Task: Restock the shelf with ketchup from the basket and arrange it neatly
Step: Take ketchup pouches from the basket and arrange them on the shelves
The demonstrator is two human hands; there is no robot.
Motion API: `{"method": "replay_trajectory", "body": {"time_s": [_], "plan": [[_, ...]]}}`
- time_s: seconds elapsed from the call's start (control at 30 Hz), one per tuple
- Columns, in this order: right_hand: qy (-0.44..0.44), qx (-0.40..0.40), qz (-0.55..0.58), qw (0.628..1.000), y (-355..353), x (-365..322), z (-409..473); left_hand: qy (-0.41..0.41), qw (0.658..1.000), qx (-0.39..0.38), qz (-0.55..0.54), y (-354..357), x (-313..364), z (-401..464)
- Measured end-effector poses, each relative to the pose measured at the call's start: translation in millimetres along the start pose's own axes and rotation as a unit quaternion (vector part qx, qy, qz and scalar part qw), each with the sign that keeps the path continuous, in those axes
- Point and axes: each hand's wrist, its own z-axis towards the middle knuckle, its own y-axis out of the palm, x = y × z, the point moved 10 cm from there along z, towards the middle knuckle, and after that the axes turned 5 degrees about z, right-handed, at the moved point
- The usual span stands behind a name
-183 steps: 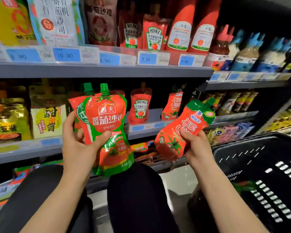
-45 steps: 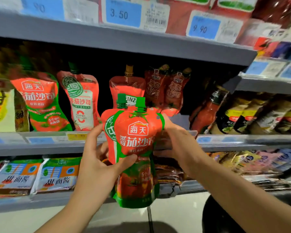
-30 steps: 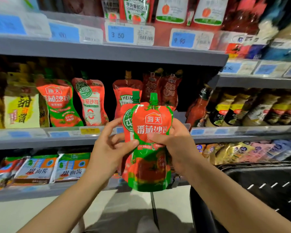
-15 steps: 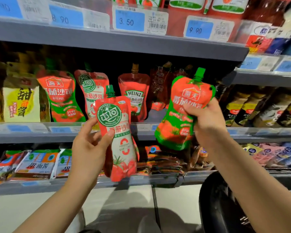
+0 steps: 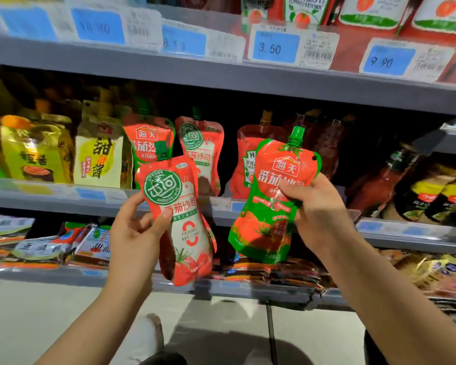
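My left hand [image 5: 134,233] grips a red-and-white ketchup pouch [image 5: 179,219] with a round green logo and a green cap, upright in front of the middle shelf [image 5: 63,200]. My right hand [image 5: 316,209] grips a red-and-green ketchup pouch [image 5: 271,204], tilted slightly, a little higher and to the right. On the shelf behind stand a matching red-green pouch [image 5: 149,135], a matching red-white pouch [image 5: 203,143] and a Heinz pouch [image 5: 244,159]. The basket is out of view.
Yellow sauce bags [image 5: 98,154] fill the middle shelf's left side and dark bottles [image 5: 432,193] its right. The upper shelf [image 5: 221,75] carries blue price tags. The lowest shelf [image 5: 50,246] holds flat sauce packets. My shoe [image 5: 145,338] shows on the pale floor.
Both pouches were stacked in my left hand; my right hand took the red-green one off and now holds it apart to the right. It has dropped slightly since half a second ago.
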Motion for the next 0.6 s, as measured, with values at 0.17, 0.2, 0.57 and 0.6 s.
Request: {"method": "replay_trajectory", "body": {"time_s": [0.17,0.2,0.57,0.6], "plan": [[0.031,-0.030,-0.011,0.999,51.7,21.4,-6.3,-0.012,0.999,0.046,-0.011,-51.7,1.1,2.6],[0.041,-0.035,-0.014,0.998,62.4,27.3,-6.5,-0.016,0.999,0.050,-0.014,-60.5,2.2,3.5],[0.127,-0.120,-0.033,0.984,188.0,80.3,-19.2,-0.036,0.996,-0.028,-0.076,-85.0,17.9,23.4],[0.129,-0.115,-0.031,0.984,193.5,82.1,-18.7,-0.033,0.996,-0.036,-0.077,-86.3,20.8,24.4]]}}
